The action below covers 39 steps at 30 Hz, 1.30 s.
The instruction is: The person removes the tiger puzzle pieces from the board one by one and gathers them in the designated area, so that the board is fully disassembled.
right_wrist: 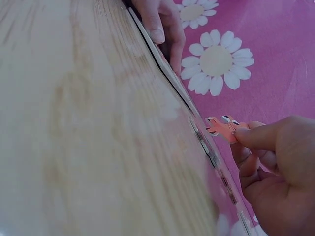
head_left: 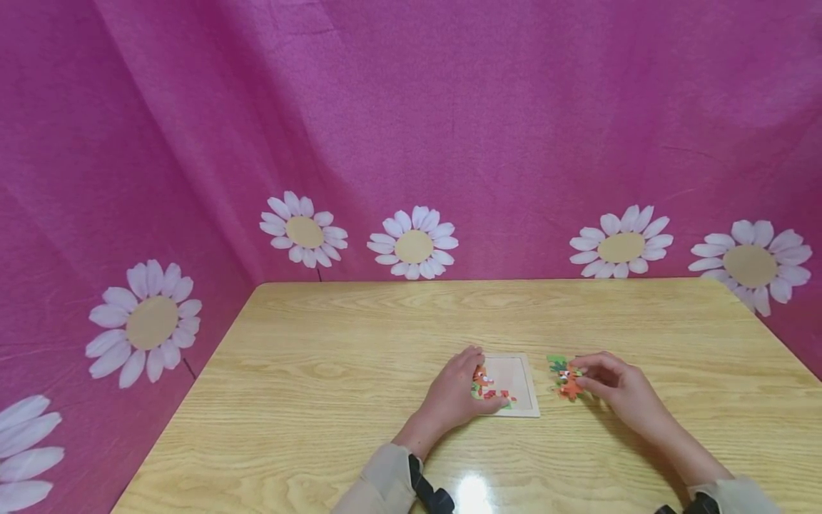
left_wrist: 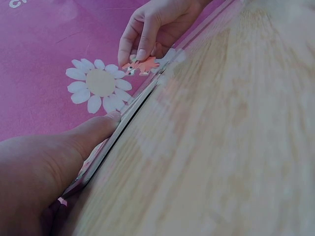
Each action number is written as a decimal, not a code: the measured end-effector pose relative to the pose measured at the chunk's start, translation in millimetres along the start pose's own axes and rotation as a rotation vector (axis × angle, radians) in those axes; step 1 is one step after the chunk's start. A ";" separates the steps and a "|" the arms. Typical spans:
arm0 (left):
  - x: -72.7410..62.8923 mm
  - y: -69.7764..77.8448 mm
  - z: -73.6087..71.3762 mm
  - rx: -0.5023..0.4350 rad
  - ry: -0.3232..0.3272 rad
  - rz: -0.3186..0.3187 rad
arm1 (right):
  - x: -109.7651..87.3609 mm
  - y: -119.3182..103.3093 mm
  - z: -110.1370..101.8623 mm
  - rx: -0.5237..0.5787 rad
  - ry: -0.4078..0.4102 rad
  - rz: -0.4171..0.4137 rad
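Observation:
A pale square puzzle tray [head_left: 521, 382] lies on the table, with a few orange, red and green pieces set along its left and near sides. My left hand [head_left: 452, 392] grips the tray at its left side, the thumb on the near edge; its other fingers are partly hidden. To the right of the tray, my right hand [head_left: 619, 385] pinches an orange puzzle piece [right_wrist: 226, 130] between thumb and fingers, held just above the tabletop. Green loose puzzle pieces [head_left: 556, 363] lie below and beside it, partly covered.
The wooden table [head_left: 334, 357] reaches back to a pink curtain [head_left: 501, 143] printed with white daisies. The curtain also runs down the left side. A bright light reflection shows on the table's near part.

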State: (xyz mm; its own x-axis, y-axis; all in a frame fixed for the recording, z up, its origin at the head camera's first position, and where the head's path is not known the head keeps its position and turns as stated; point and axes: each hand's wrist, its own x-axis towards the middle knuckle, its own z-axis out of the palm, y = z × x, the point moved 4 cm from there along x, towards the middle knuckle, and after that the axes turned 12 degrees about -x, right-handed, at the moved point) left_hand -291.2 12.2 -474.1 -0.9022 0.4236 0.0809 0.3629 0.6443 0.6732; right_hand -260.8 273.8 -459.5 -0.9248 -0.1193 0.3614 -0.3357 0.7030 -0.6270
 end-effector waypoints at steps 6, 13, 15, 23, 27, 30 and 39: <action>0.1 -0.1 0.0 -0.003 0.001 -0.004 | -2.1 3.1 -4.7 -0.027 -0.001 0.020; -0.5 -0.7 0.9 -0.006 -0.001 -0.010 | -6.6 7.7 -10.4 -0.071 -0.002 0.063; -0.7 -0.5 0.9 -0.005 0.002 -0.010 | -7.6 9.4 -11.8 -0.083 -0.003 0.074; 0.2 -1.0 1.0 -0.003 0.007 -0.007 | -9.4 18.0 -18.3 -0.126 -0.021 0.101; 0.1 -1.1 1.3 -0.006 0.009 0.000 | -11.2 21.6 -22.0 -0.138 -0.017 0.107; 0.2 -1.3 1.5 -0.012 0.009 0.000 | -11.9 24.0 -24.1 -0.131 -0.021 0.115; 0.8 -1.0 1.4 -0.019 0.009 -0.012 | -11.5 31.0 -26.1 -0.127 -0.034 0.115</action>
State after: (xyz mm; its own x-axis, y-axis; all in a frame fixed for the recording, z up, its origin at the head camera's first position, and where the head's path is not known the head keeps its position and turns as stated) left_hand -292.0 12.8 -475.8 -0.9084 0.4105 0.0795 0.3479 0.6367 0.6881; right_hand -255.9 315.2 -465.1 -0.9620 -0.0551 0.2674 -0.2039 0.7963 -0.5695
